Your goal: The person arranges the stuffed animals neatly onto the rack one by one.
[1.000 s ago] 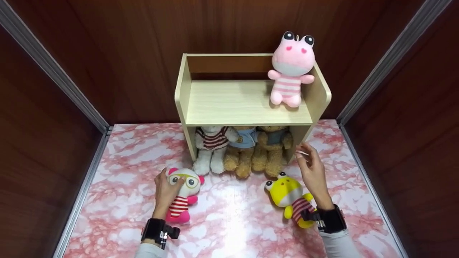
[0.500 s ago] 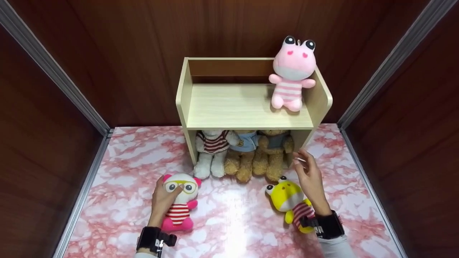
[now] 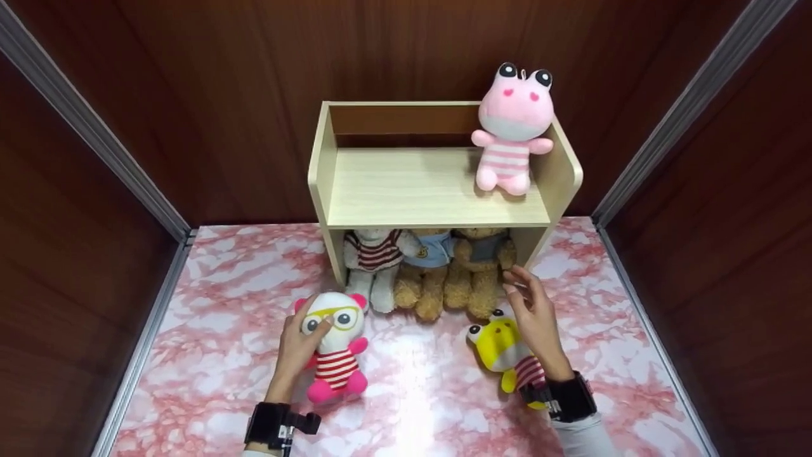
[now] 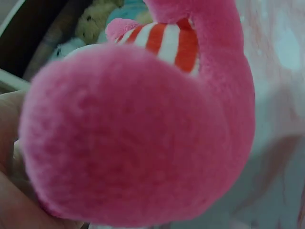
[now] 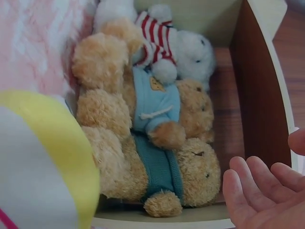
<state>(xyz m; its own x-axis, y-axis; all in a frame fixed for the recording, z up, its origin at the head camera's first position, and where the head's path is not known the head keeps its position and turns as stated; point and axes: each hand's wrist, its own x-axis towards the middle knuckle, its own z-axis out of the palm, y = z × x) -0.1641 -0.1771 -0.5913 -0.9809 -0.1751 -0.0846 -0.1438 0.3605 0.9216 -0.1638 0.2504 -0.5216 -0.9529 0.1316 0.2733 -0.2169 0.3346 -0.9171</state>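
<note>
My left hand (image 3: 297,346) grips a plush panda (image 3: 336,368) by its head, thumb across its yellow glasses. The doll has pink limbs and a red-striped body, and leans slightly in the head view. Its large pink foot (image 4: 128,138) fills most of the left wrist view and hides much of the hand. By the front right edge of a wooden shelf (image 3: 438,184), my right hand (image 3: 536,317) holds nothing, its fingers relaxed. Below that hand lies a yellow plush frog (image 3: 498,349), partly covered by the wrist.
A pink plush frog (image 3: 515,117) stands at the right of the upper shelf. Underneath sit a white bear in stripes (image 5: 159,40), a brown bear in blue (image 5: 157,100) and a brown bear in green (image 5: 157,164). Dark panels (image 3: 406,51) enclose the marbled floor (image 3: 254,266).
The left hand has drawn the panda toward me, then moved it away and to the right, tilting it. My right hand has shifted slightly left along the shelf's front.
</note>
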